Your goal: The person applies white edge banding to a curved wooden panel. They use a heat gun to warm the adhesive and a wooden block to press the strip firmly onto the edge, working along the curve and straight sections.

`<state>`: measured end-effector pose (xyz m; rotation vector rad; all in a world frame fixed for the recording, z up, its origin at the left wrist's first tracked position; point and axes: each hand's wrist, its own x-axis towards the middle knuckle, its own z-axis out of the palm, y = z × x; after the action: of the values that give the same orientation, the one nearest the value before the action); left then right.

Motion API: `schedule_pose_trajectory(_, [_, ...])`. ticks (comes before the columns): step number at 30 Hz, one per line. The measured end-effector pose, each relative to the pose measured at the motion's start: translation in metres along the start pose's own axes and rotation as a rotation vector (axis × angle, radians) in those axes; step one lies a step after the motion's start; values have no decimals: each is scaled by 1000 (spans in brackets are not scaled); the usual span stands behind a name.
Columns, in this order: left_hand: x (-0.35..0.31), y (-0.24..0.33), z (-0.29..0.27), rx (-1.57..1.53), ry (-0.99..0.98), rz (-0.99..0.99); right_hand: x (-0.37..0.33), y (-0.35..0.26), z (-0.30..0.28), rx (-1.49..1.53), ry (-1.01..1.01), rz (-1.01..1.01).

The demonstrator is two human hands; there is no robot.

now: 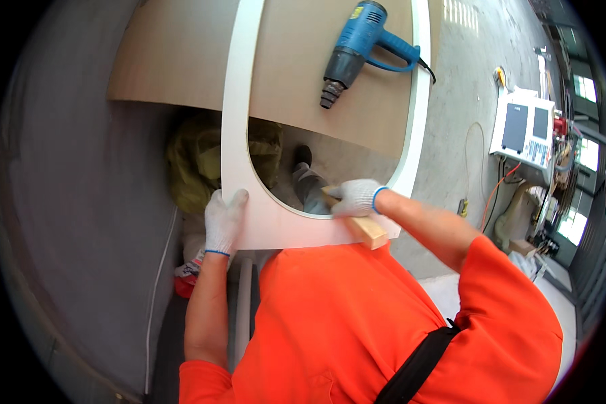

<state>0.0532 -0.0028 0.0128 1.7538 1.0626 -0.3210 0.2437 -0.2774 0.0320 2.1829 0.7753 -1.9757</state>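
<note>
A white panel [239, 135] with a large rounded cut-out lies in front of me, its near edge against my orange shirt. At its near left corner, my left hand [223, 221] in a white knit glove grips the edge, thumb on top. My right hand [357, 198], gloved too, is closed around a wooden block [370, 232] laid across the curved near rim of the cut-out. The block and hand are slightly blurred. A blue heat gun [358, 47] rests farther off, inside the cut-out's outline, its cord leading over the panel's right side.
Brown board [172, 60] lies beneath the panel's far part. Under the left side is a yellowish plastic bag [195, 158]. A grey wall [81, 202] stands at left. To the right are a white machine with panels [524, 128] and cables [493, 195] near the floor.
</note>
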Motion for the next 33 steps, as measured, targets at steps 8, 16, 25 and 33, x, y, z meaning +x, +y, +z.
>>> schedule_pose_trajectory(8, [-18, 58, 12, 914, 94, 1137, -64, 38, 10, 422, 396, 73])
schedule_pose_trajectory(16, [-57, 71, 86, 909, -651, 824, -55, 56, 18, 593, 533, -4])
schedule_pose_trajectory(25, [-49, 83, 76, 852, -764, 875, -53, 60, 16, 610, 513, 7])
schedule_pose_trajectory(33, [-23, 87, 30, 1177, -399, 1122, -56, 48, 16, 460, 490, 32])
